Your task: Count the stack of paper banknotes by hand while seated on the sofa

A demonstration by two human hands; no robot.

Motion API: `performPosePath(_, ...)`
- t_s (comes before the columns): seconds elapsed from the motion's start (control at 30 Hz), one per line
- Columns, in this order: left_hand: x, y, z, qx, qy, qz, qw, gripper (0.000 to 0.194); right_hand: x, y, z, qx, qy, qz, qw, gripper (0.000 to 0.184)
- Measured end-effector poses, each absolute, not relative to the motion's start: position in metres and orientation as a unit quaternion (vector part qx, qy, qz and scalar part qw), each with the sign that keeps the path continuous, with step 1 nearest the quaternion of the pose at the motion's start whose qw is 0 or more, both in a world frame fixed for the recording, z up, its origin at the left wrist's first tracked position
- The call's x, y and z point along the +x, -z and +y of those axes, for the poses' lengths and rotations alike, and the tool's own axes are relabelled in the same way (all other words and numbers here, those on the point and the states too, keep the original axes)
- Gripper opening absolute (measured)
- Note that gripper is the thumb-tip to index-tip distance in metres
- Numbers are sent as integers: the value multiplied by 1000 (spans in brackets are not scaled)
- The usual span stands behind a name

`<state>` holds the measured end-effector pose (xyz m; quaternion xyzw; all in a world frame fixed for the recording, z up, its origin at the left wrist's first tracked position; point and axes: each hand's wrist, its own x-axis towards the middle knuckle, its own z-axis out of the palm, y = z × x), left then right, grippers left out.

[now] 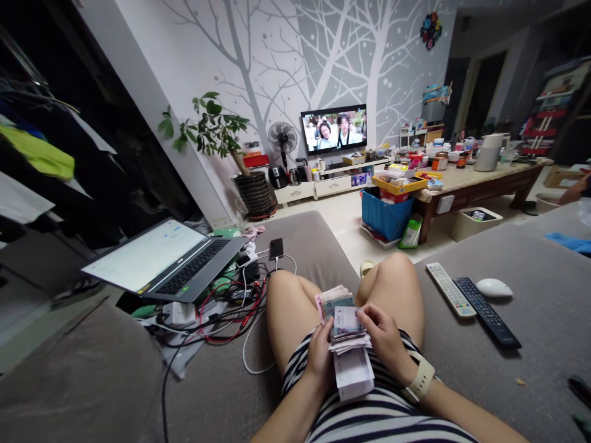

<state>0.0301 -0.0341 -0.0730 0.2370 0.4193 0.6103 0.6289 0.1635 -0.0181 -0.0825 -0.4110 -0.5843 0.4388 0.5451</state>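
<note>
A bundle of banknotes (pixel 340 306), fanned at the top and folded in the middle, lies over my lap between my two hands. My left hand (pixel 318 354) is closed around the left side of the bundle, its thumb on the front. On the other side, my right hand (pixel 383 335) pinches the right edge of a pale note (pixel 345 317) at the front between thumb and fingers. Below the fold a whitish paper strip (pixel 354 374) hangs down over the striped clothing (pixel 383 424). A pale watch band circles my right wrist.
Left on the sofa are an open laptop (pixel 194 267), tangled cables (pixel 231 307) and a phone (pixel 276 248). To the right lie a white remote (pixel 450 289), a black remote (pixel 487 312) and a white mouse (pixel 494 287). Ahead stands a cluttered table (pixel 489 178) beside a blue bin (pixel 385 215).
</note>
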Motion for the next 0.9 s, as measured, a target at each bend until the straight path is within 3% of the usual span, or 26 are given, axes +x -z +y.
performPosePath(0.9, 30, 76, -34, 215, -603, 394, 659, 25, 165, 81, -25, -346, -478, -584, 558, 27)
